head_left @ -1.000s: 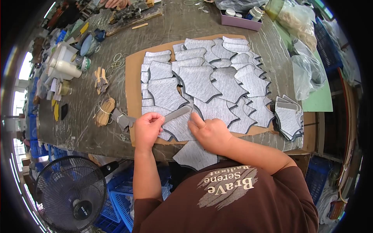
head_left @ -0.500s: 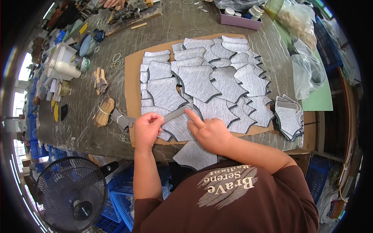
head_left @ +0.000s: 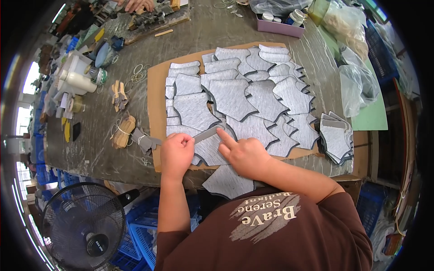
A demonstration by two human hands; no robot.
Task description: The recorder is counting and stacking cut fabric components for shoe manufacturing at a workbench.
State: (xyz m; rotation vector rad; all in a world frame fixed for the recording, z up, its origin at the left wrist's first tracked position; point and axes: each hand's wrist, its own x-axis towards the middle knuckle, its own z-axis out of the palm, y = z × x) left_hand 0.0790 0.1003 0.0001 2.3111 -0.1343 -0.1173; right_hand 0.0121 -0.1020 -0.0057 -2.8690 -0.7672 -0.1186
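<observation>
My left hand (head_left: 177,151) is closed, pinching the near end of a narrow grey strip (head_left: 207,133). The strip lies along the upper edge of a light grey, curved-cut fabric piece (head_left: 211,150). My right hand (head_left: 247,156) presses the strip's far end with its outstretched index fingertip, the other fingers curled and gripping nothing visible. Overlapping grey fabric pieces (head_left: 233,97) with dark edges spread in rows beyond both hands, on a sheet of brown cardboard (head_left: 156,95). Another loose piece (head_left: 228,181) sticks out over the table's near edge, below my right hand.
Left of the cardboard lie a tied bundle of dark grey strips (head_left: 144,142) and a tan bundle (head_left: 123,132). A stack of pieces (head_left: 335,137) sits at the right. A purple box (head_left: 280,27) holds jars. A black fan (head_left: 90,230) stands lower left. Another person's hand (head_left: 135,5) shows far left.
The view has shifted slightly. My left fist has turned a little over the strip's near end, while my right index finger stays pressed near its far end.
</observation>
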